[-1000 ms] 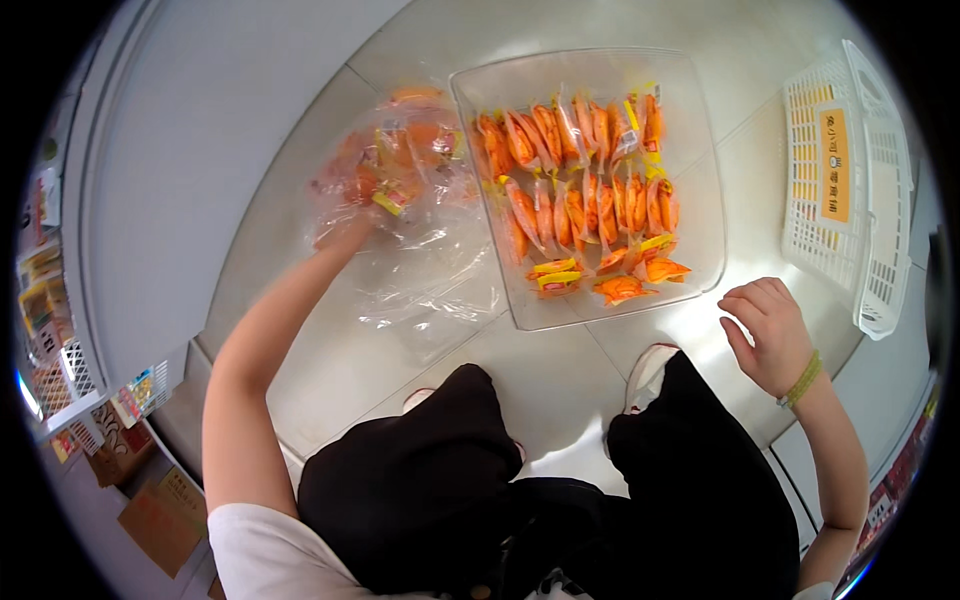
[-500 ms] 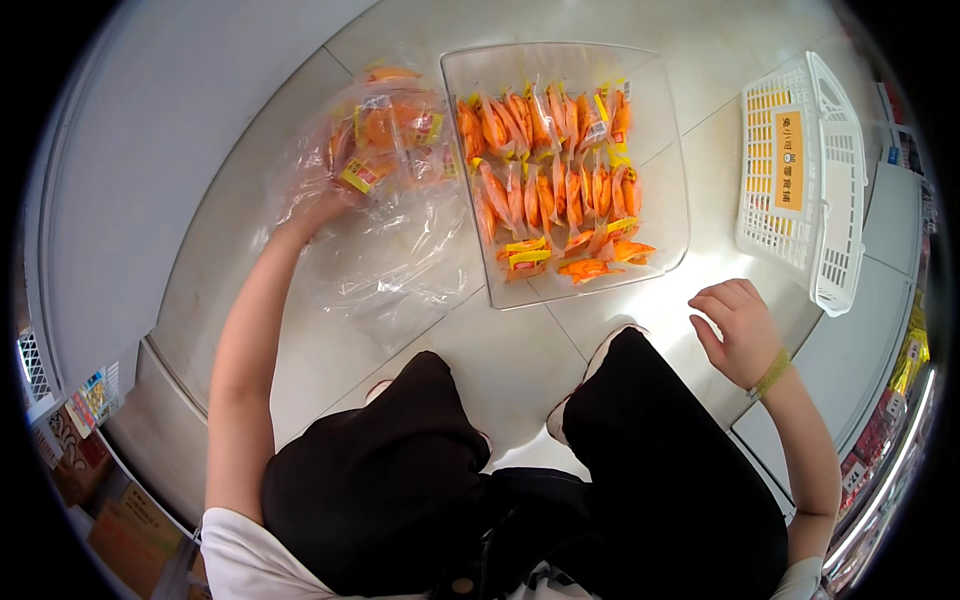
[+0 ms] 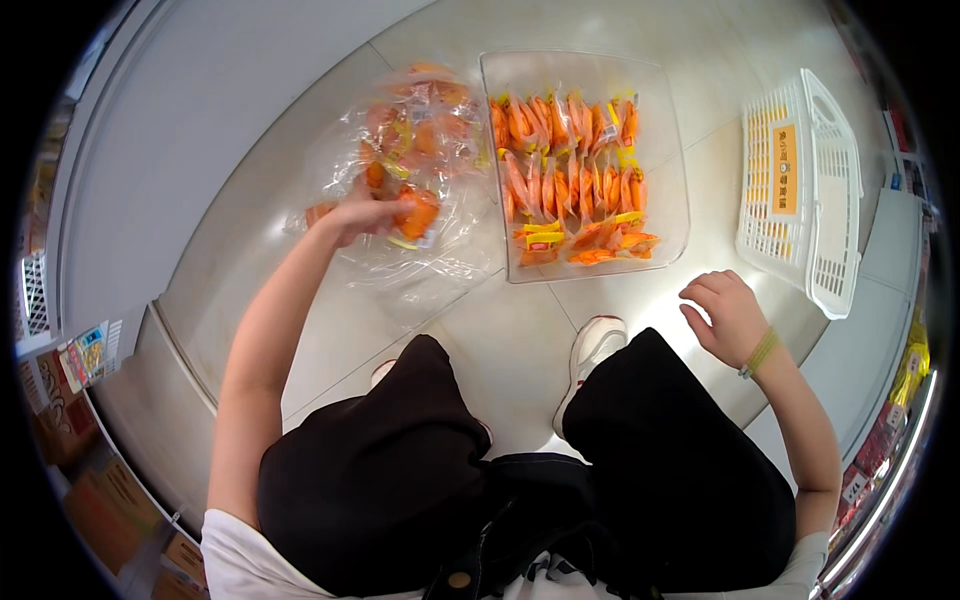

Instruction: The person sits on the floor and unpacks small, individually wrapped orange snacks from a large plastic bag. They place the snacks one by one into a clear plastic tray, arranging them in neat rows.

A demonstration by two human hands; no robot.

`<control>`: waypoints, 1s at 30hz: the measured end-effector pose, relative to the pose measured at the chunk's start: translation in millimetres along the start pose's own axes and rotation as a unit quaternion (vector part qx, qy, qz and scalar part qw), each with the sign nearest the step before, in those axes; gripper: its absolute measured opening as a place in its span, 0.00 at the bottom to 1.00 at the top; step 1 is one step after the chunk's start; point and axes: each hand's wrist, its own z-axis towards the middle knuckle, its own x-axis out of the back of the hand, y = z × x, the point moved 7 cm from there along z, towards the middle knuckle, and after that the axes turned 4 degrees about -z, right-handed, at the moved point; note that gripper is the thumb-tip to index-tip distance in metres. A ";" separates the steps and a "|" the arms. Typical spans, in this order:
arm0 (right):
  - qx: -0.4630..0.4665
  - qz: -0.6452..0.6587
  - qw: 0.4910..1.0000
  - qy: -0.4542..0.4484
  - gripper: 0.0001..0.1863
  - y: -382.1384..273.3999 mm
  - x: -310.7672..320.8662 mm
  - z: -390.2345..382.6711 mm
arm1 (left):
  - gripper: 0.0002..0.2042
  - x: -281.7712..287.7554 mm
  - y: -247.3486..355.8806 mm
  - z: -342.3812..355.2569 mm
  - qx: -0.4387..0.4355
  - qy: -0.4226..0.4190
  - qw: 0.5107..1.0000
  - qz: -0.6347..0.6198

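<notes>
My left hand (image 3: 362, 216) is closed on an orange snack packet (image 3: 420, 212) at the mouth of a clear plastic bag (image 3: 415, 275). More orange packets (image 3: 425, 135) with yellow labels lie in that bag, blurred behind the crinkled film. Right of the bag stands a clear plastic bin (image 3: 668, 200) on the floor. Inside it, orange packets (image 3: 575, 190) stand on edge in two rows, and a few lie flatter at the near side. My right hand (image 3: 728, 318) hovers near the bin's near right corner, fingers loosely bent and apart, holding nothing.
A white slotted basket (image 3: 835, 220) with an orange label stands to the right. Shelving with packaged goods (image 3: 905, 370) runs along the right edge. A large grey panel (image 3: 190, 120) borders the left, with cardboard boxes (image 3: 115, 500) at lower left. My shoes (image 3: 597, 345) rest on the tiled floor.
My left hand has come out from inside the bag toward me and to the right, with a snack packet in it. My right hand has barely moved. The view has shifted slightly.
</notes>
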 end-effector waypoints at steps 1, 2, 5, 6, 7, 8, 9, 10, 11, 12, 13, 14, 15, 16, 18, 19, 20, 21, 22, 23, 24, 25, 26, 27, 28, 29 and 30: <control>0.011 -0.004 1.000 -0.005 0.04 -1.5 -1.1 6.2 | 0.42 -8.5 -3.8 3.7 -0.001 -0.024 0.999 0.027; 0.022 -0.005 1.000 -0.010 0.04 -3.9 -4.0 13.0 | 0.43 -18.5 -4.3 3.2 0.001 -0.047 0.997 0.057; 0.062 -0.016 0.998 -0.017 0.04 -12.7 -7.9 36.3 | 0.46 -30.0 4.8 -12.1 -0.118 0.124 0.983 -0.059; 0.075 -0.022 0.997 -0.019 0.04 -16.1 -7.3 43.2 | 0.46 -23.7 3.1 -12.0 -0.129 0.138 0.979 -0.074; 0.083 -0.025 0.996 -0.027 0.05 -18.2 -6.9 48.5 | 0.46 -22.2 3.6 -12.5 -0.139 0.151 0.974 -0.092; 0.090 -0.029 0.995 -0.034 0.05 -20.4 -6.5 53.3 | 0.45 -20.2 4.9 -12.5 -0.149 0.163 0.969 -0.110; 0.096 -0.033 0.994 -0.042 0.05 -21.6 -6.4 56.4 | 0.40 -15.5 1.4 -9.7 -0.117 0.165 0.964 -0.171; 0.100 -0.034 0.994 -0.036 0.05 -21.7 -5.5 57.8 | 0.36 -10.6 0.4 -7.4 -0.110 0.169 0.960 -0.194; 0.103 -0.034 0.994 -0.029 0.04 -21.6 -5.1 58.7 | 0.32 -1.8 -0.8 -4.4 -0.102 0.172 0.956 -0.217; 0.106 -0.034 0.994 -0.022 0.04 -20.9 -4.5 59.6 | 0.28 6.6 -2.0 -2.3 -0.095 0.175 0.951 -0.238; 0.109 -0.032 0.993 -0.022 0.04 -21.0 -6.7 62.0 | 0.14 17.7 -10.6 2.7 -0.109 0.190 0.943 -0.251; 0.108 -0.032 0.993 -0.024 0.04 -19.0 -6.9 62.4 | 0.11 24.0 -13.9 2.8 -0.131 0.213 0.937 -0.244; 0.106 -0.031 0.994 -0.026 0.04 -17.6 -7.3 63.4 | 0.09 30.8 -16.8 2.2 -0.152 0.236 0.930 -0.236; 0.106 -0.026 0.994 -0.029 0.04 -18.2 -7.9 64.5 | 0.10 33.3 -16.5 2.0 -0.174 0.256 0.923 -0.228; 0.103 -0.014 0.994 -0.037 0.04 -21.3 -10.5 68.5 | 0.13 29.6 -3.3 -23.9 -0.135 0.358 0.914 -0.132; 0.115 -0.009 0.993 -0.034 0.04 -24.1 -11.2 71.5 | 0.15 31.6 2.2 -40.0 -0.116 0.410 0.901 -0.081; 0.127 -0.004 0.991 -0.030 0.04 -26.6 -12.5 74.6 | 0.16 34.2 -0.5 -41.5 -0.128 0.407 0.901 -0.074; 0.140 0.001 0.990 -0.026 0.05 -30.1 -12.9 77.9 | 0.17 40.1 -6.5 -41.3 -0.139 0.404 0.902 -0.068; 0.146 0.013 0.989 -0.022 0.06 -34.2 -11.5 82.3 | 0.18 42.8 -8.0 -46.4 -0.149 0.401 0.902 -0.062; 0.152 0.024 0.988 -0.019 0.07 -40.0 -8.3 87.2 | 0.18 39.3 -2.5 -52.7 -0.212 0.363 0.907 -0.023; 0.158 0.036 0.987 -0.015 0.08 -46.0 -4.9 92.1 | 0.18 33.2 0.1 -63.7 -0.273 0.323 0.906 0.016; 0.141 0.107 0.984 -0.034 0.09 -48.1 -6.8 98.2 | 0.19 23.1 1.7 -79.1 -0.329 0.281 0.900 0.056; 0.118 0.177 0.976 -0.054 0.11 -48.0 -8.7 102.3 | 0.18 4.6 9.1 -97.4 -0.361 0.245 0.897 0.074; 0.094 0.244 0.963 -0.073 0.13 -49.9 -13.0 105.6 | 0.18 -19.4 19.6 -119.4 -0.393 0.208 0.891 0.090; 0.057 0.306 0.947 -0.079 0.15 -50.2 -13.1 108.9 | 0.17 -40.0 31.9 -136.7 -0.428 0.170 0.885 0.067; 0.020 0.367 0.926 -0.083 0.17 -51.7 -14.0 112.5 | 0.16 -58.4 49.8 -158.3 -0.446 0.140 0.879 0.091; -0.015 0.427 0.900 -0.088 0.19 -55.3 -16.8 117.4 | 0.15 -72.5 59.2 -173.3 -0.463 0.104 0.874 0.109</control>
